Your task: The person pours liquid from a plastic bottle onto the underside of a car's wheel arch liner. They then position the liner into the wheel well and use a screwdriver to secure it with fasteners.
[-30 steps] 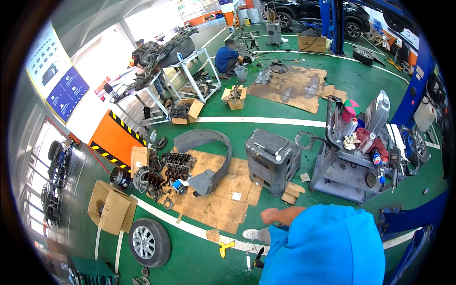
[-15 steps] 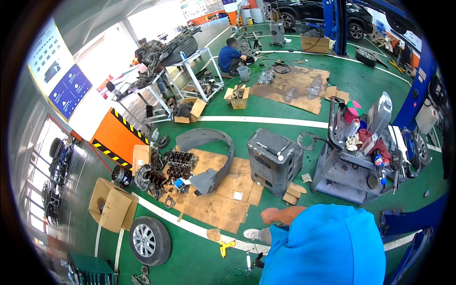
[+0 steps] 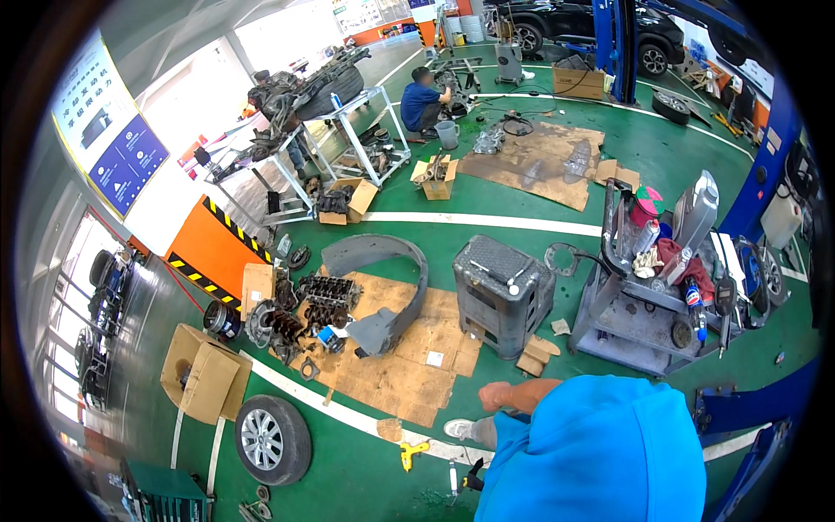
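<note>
My right hand (image 3: 494, 396) is near the bottom centre, fingers curled, its palm side hidden, at the end of my bare forearm and blue sleeve (image 3: 591, 452). It hangs above my light shoe (image 3: 458, 428). My left hand is out of view. Nearest are a cardboard sheet (image 3: 409, 391), a small folded cardboard piece (image 3: 535, 357) and a dark grey plastic case (image 3: 504, 296) with tools on top. The sheet carries engine parts (image 3: 313, 309) and a curved grey liner (image 3: 383, 326). A yellow tool (image 3: 413, 454) lies on the floor below.
A cluttered trolley (image 3: 609, 322) stands right, beside blue lift posts (image 3: 765, 165). A loose wheel (image 3: 270, 439) and open box (image 3: 198, 374) lie left, near an orange pillar base (image 3: 209, 252). Farther back are white racks (image 3: 365, 143), a crouching co-worker (image 3: 422, 104) and a car (image 3: 574, 35).
The view has shifted slightly since a second ago. The co-worker at the back has raised a hand toward the parts in front. My right hand has barely moved.
</note>
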A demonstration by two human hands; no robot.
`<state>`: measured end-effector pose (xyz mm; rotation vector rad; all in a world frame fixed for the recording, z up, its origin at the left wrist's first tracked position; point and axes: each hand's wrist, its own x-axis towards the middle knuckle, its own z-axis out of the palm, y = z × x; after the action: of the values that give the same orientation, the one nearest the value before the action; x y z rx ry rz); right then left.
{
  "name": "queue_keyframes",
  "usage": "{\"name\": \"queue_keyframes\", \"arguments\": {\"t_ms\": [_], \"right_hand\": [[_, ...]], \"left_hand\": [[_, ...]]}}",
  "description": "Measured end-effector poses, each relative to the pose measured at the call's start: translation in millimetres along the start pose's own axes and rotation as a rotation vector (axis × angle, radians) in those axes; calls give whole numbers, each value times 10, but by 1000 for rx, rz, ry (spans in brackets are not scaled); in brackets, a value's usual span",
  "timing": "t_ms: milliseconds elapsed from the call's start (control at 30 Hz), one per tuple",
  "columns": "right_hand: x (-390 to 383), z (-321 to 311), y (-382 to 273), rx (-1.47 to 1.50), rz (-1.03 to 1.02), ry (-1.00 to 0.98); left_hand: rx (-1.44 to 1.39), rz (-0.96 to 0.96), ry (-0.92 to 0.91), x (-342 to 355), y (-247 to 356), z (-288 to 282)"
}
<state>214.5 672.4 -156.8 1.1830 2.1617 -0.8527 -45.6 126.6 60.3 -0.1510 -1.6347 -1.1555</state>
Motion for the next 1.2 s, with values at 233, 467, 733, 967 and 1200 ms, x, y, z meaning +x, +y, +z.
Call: {"name": "queue_keyframes", "arguments": {"t_ms": [233,467,733,967,1200], "right_hand": [[27,52,-33,32,-19,35],[160,101,-42,14,6,-10],[68,26,-4,11,-3,-32],[44,45,-115,-24,-20,-9],[532,490,381,78,50,78]], "left_hand": [[3,11,17,26,-4,-87],[-1,17,32,18,-51,-142],[-17,14,36,-9,-110,-139],[0,31,59,21,-196,-305],[-40,4,50,-70,-292,-193]]}}
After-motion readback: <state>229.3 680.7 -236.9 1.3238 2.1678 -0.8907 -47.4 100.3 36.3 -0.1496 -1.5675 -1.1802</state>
